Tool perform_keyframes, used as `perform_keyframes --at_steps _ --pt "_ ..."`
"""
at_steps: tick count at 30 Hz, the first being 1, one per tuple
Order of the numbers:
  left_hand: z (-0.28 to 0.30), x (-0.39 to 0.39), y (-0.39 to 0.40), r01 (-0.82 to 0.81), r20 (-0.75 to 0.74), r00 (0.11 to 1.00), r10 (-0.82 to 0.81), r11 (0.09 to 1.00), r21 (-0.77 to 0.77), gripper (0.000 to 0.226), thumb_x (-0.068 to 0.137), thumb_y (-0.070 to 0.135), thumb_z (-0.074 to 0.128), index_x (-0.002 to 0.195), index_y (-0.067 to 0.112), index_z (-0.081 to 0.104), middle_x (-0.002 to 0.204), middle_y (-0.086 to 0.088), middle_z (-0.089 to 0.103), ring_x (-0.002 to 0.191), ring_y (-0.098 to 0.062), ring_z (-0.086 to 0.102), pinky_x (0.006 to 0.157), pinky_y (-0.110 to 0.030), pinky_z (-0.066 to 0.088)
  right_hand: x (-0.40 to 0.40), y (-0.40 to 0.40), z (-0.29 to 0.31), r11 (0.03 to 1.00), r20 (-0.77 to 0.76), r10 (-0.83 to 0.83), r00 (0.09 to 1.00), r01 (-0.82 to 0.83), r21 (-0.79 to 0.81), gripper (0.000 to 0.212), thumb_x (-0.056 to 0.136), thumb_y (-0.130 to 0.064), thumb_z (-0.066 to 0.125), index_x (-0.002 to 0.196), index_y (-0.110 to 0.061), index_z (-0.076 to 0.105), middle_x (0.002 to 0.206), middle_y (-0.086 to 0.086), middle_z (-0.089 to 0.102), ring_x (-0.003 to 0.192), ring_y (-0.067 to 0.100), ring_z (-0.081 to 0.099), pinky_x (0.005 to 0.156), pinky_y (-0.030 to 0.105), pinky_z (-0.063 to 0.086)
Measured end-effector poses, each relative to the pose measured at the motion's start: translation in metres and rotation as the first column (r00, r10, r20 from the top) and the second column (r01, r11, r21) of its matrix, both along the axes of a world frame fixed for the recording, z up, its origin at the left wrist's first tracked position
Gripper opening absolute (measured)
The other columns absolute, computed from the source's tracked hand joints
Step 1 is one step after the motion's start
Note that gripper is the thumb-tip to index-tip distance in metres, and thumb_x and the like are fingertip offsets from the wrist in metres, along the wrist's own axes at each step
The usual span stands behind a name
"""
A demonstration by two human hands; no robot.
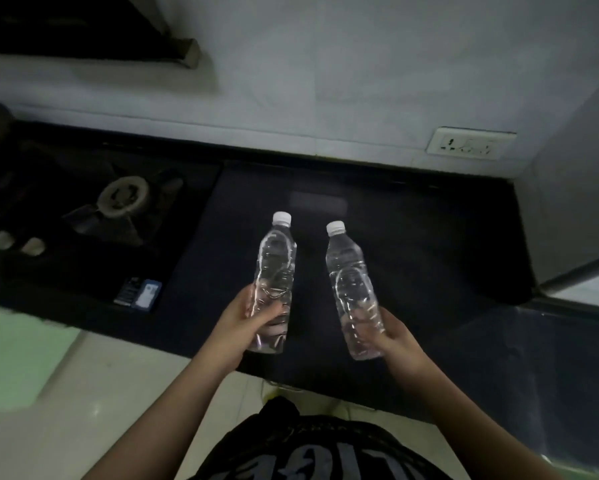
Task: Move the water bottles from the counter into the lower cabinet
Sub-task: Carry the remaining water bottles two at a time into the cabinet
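Observation:
Two clear plastic water bottles with white caps are held above the dark counter (412, 244). My left hand (246, 318) grips the lower half of the left bottle (275, 268), fingers curled round it. The right bottle (350, 271) is held near its base by my right hand (393, 332). Both bottles tilt slightly away from me, caps pointing toward the wall. No cabinet is in view.
A gas stove (94, 216) with a burner and two knobs fills the counter's left part. A wall socket (469, 143) sits at the back right. A grey appliance side (575, 202) bounds the counter on the right. Pale floor (83, 393) lies below the counter edge.

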State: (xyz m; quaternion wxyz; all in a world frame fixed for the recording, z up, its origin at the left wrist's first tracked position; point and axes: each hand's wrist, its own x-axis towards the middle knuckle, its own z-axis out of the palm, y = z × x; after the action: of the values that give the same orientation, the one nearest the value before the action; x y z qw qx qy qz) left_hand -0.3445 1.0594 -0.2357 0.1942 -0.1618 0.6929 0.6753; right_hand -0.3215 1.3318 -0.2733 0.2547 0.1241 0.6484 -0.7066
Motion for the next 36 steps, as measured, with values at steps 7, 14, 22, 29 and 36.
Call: perform_keyframes --at_steps 7,14,22,29,36 --pt "0.031 0.067 -0.032 -0.23 -0.118 0.961 0.25 0.96 0.158 0.066 0.067 0.03 0.078 0.127 0.014 0.056 0.12 -0.023 0.066 0.109 -0.037 0.065 0.09 -0.045 0.054 -0.017 -0.053 0.026 0.937 -0.174 0.334 0.926 -0.347 -0.045 0.077 0.066 -0.028 0.081 0.134 -0.016 0.044 0.12 0.019 0.063 0.108 0.034 0.063 0.092 0.045 0.053" --pt "0.051 0.129 -0.07 -0.471 -0.229 0.846 0.481 0.876 0.102 0.065 0.065 0.032 0.079 0.124 0.019 0.058 0.109 -0.009 0.071 0.101 -0.026 0.067 0.085 -0.038 0.052 -0.006 -0.13 0.058 0.905 -0.261 0.419 0.87 -0.424 0.042 0.076 0.063 -0.05 0.074 0.13 -0.027 0.047 0.109 -0.008 0.069 0.102 0.012 0.067 0.081 0.028 0.053" --pt "0.056 0.213 -0.128 -0.773 -0.304 0.634 0.711 0.6 -0.207 0.073 0.062 0.05 0.077 0.128 0.032 0.052 0.101 0.008 0.072 0.095 -0.01 0.069 0.086 -0.037 0.054 0.04 -0.224 0.079 0.817 -0.405 0.577 0.709 -0.505 0.279 0.056 0.079 -0.017 0.078 0.124 -0.031 0.048 0.099 -0.007 0.07 0.083 0.002 0.068 0.065 0.013 0.051" --pt "0.057 0.319 -0.202 -0.827 -0.368 0.558 0.744 0.458 -0.326 0.061 0.077 0.021 0.081 0.129 0.03 0.05 0.097 0.011 0.072 0.083 0.004 0.066 0.073 -0.011 0.045 0.128 -0.328 0.073 0.738 -0.426 0.675 0.602 -0.555 0.385 0.063 0.074 -0.041 0.08 0.127 -0.04 0.046 0.111 -0.015 0.066 0.099 0.002 0.065 0.088 0.037 0.055" --pt "0.056 0.435 -0.288 -0.861 -0.346 0.483 0.804 0.365 -0.354 0.059 0.077 0.021 0.081 0.127 0.03 0.052 0.098 0.013 0.071 0.082 0.007 0.065 0.065 -0.001 0.041 0.224 -0.44 0.071 0.658 -0.469 0.753 0.461 -0.542 0.524 0.077 0.07 -0.056 0.076 0.135 -0.037 0.038 0.121 -0.024 0.055 0.104 0.0 0.058 0.09 0.031 0.05"
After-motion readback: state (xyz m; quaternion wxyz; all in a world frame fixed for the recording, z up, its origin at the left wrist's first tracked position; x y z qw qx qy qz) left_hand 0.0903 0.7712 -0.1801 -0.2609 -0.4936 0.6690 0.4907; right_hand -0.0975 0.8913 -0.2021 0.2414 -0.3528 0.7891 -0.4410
